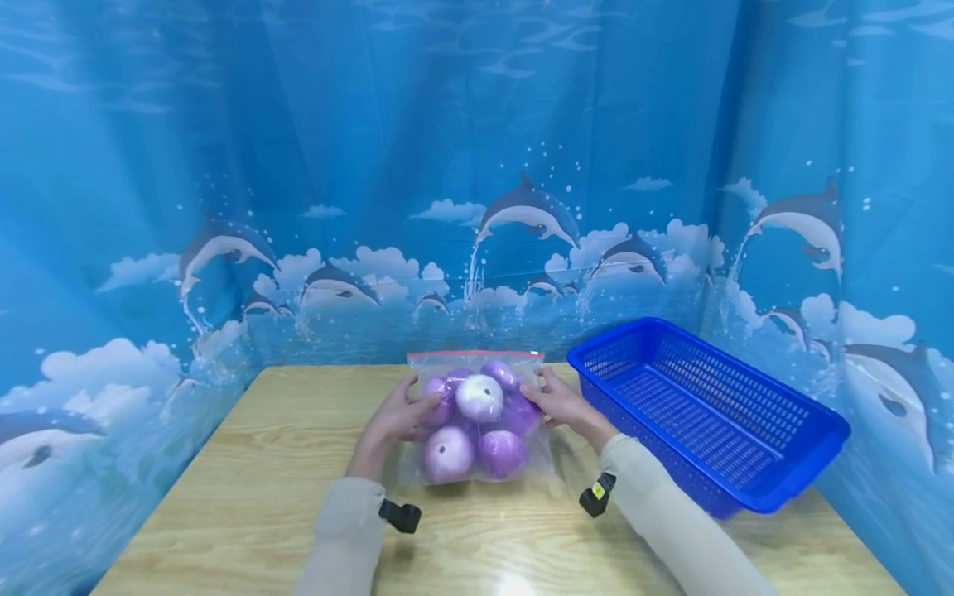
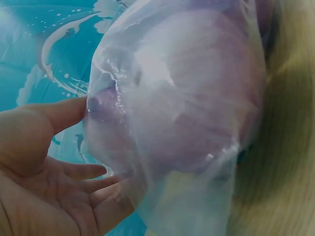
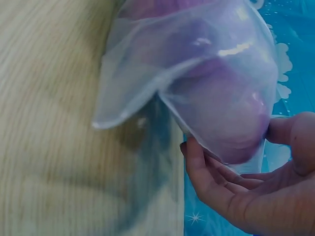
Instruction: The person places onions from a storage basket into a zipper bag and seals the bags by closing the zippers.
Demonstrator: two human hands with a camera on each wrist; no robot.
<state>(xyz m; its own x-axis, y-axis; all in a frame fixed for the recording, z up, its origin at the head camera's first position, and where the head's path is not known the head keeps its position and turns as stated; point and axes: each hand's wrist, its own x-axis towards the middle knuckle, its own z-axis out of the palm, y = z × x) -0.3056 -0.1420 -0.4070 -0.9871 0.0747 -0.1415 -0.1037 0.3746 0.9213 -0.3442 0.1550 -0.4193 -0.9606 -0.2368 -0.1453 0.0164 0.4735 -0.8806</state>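
Observation:
A clear zip bag [image 1: 455, 361] with a red strip along its top edge bulges with several purple and pale balls. A whitish ball with a small dark hole [image 1: 479, 398] shows at the front middle, and a purple ball [image 1: 503, 454] lies low on the right. My left hand [image 1: 392, 416] grips the bag's left side, thumb in front. In the left wrist view its fingers reach under the plastic [image 2: 192, 201]. The bag's right side is held by my right hand [image 1: 564, 403]. In the right wrist view, thumb and fingers [image 3: 199, 169] close around a purple ball [image 3: 221, 108] through the plastic.
A blue perforated plastic basket [image 1: 808, 476] stands on the right of the wooden table [image 1: 246, 480], close to my right forearm. Behind and at both sides hangs a blue curtain [image 1: 358, 124] printed with dolphins. Each wrist wears a black strap camera.

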